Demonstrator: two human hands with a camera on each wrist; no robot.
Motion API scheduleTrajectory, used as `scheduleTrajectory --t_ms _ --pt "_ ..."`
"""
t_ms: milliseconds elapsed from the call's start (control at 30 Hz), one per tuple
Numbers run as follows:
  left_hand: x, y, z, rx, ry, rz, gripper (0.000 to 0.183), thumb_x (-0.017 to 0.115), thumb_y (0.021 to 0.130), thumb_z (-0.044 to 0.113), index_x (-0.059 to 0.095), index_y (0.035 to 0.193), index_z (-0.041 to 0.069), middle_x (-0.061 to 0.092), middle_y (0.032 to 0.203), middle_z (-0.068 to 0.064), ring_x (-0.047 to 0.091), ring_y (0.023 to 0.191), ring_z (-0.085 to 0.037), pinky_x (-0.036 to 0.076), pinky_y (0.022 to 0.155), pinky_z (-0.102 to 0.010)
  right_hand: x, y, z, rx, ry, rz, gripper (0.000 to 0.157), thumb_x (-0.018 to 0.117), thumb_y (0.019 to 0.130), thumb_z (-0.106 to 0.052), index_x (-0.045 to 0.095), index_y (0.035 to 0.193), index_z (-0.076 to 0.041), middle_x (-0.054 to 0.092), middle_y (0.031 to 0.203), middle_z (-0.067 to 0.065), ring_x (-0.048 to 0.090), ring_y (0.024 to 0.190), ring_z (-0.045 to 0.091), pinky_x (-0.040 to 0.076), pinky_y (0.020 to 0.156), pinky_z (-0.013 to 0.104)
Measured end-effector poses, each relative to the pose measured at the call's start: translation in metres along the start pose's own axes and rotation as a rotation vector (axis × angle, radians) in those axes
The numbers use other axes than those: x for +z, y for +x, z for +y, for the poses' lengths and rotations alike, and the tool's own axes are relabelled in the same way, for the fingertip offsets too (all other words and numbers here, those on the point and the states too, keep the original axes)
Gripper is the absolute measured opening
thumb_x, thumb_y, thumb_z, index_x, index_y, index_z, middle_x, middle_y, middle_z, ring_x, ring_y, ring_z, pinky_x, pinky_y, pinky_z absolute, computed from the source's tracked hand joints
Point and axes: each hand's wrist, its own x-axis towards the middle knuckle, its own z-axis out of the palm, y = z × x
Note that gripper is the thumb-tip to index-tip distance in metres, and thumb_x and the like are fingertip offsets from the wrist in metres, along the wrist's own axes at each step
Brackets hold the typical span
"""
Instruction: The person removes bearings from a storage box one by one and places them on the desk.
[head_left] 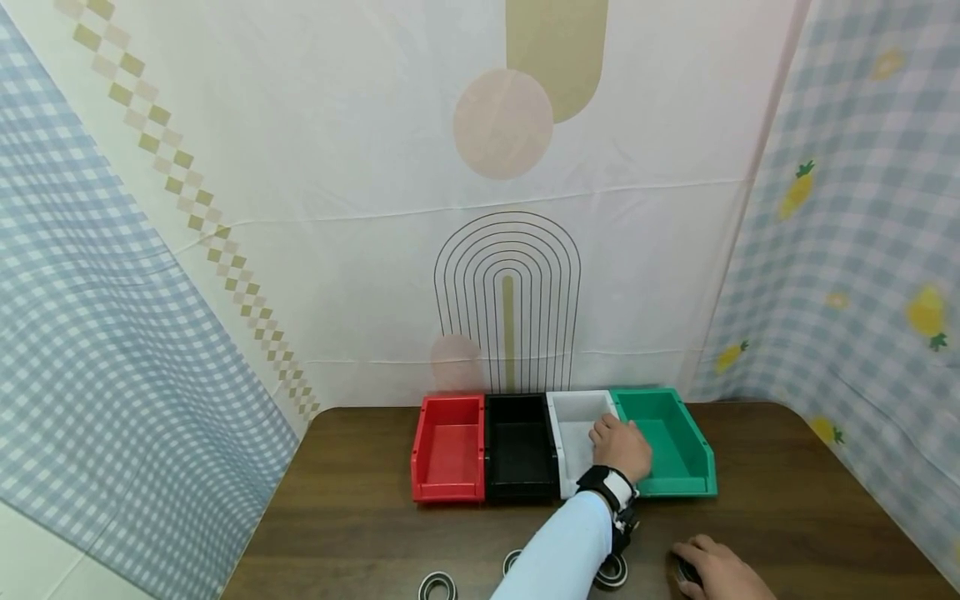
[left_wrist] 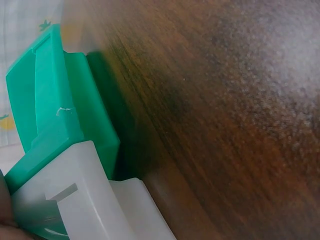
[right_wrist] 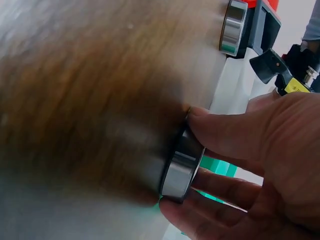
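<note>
My left hand (head_left: 622, 450) reaches over the right side of the white bin (head_left: 574, 433), fingertips pointing down into it. What its fingers hold, if anything, is hidden; only a sliver of the hand shows in the left wrist view. At the lower right of the table, my right hand (head_left: 723, 573) pinches a metal ball bearing (right_wrist: 181, 172) between thumb and fingers, the bearing standing on edge at the tabletop. Other bearings lie near the front: one bearing (head_left: 437, 576) at left, a bearing (head_left: 507, 562) partly behind the left sleeve, and another bearing (head_left: 624, 572) by the left wrist.
A red bin (head_left: 454, 450), a black bin (head_left: 522, 446) and a green bin (head_left: 667, 442) stand in one row with the white bin along the back of the brown wooden table (head_left: 352, 517). Patterned cloth (head_left: 360, 283) hangs behind and at both sides.
</note>
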Motion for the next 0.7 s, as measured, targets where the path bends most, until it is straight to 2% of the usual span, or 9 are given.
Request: scheduleTrajectory --t_ms 233,400,500,633,700 --pt "-0.001 0.0 0.001 -0.005 -0.005 0.0 0.038 0.046 0.114 0.031 0.051 0.133 -0.001 0.055 0.116 -0.016 0.045 0.099 -0.025 0.046 0.084 -0.037 -0.014 -0.011 -0.023 0.043 0.049 0.028 0.034 0.086 0.087 -0.017 0.075 0.117 -0.004 0.067 0.108 0.008 0.065 0.094 0.027 0.057 0.08 0.048" --pt "-0.002 0.002 0.001 -0.01 0.008 -0.011 0.04 0.045 0.115 0.032 0.05 0.136 -0.001 0.055 0.118 -0.017 0.046 0.099 -0.025 0.046 0.084 -0.036 -0.018 -0.011 -0.028 0.052 0.05 0.021 0.033 0.086 0.088 -0.017 0.075 0.117 -0.005 0.067 0.108 0.007 0.064 0.094 0.027 0.056 0.079 0.047" --pt "-0.004 0.004 -0.001 -0.012 0.029 -0.011 0.041 0.045 0.115 0.033 0.05 0.136 -0.001 0.056 0.117 -0.017 0.046 0.098 -0.026 0.046 0.085 -0.036 -0.013 -0.004 -0.018 0.027 0.042 0.005 0.036 0.086 0.089 -0.022 0.075 0.118 -0.004 0.067 0.108 0.009 0.063 0.092 0.026 0.055 0.077 0.046" --pt "-0.004 0.004 -0.003 -0.014 0.047 -0.007 0.041 0.046 0.114 0.033 0.051 0.135 -0.002 0.057 0.114 -0.017 0.048 0.097 -0.026 0.046 0.085 -0.037 0.005 0.016 0.015 -0.029 0.019 -0.033 0.047 0.084 0.091 -0.036 0.074 0.124 -0.005 0.066 0.109 0.007 0.062 0.088 0.02 0.053 0.075 0.04" --pt "-0.006 0.003 -0.004 -0.016 0.059 -0.007 0.041 0.047 0.114 0.033 0.052 0.135 -0.002 0.058 0.114 -0.017 0.05 0.097 -0.027 0.047 0.087 -0.038 0.016 0.027 0.03 -0.027 0.015 -0.041 0.05 0.084 0.09 -0.043 0.074 0.125 -0.01 0.065 0.108 0.003 0.061 0.086 0.016 0.053 0.074 0.038"
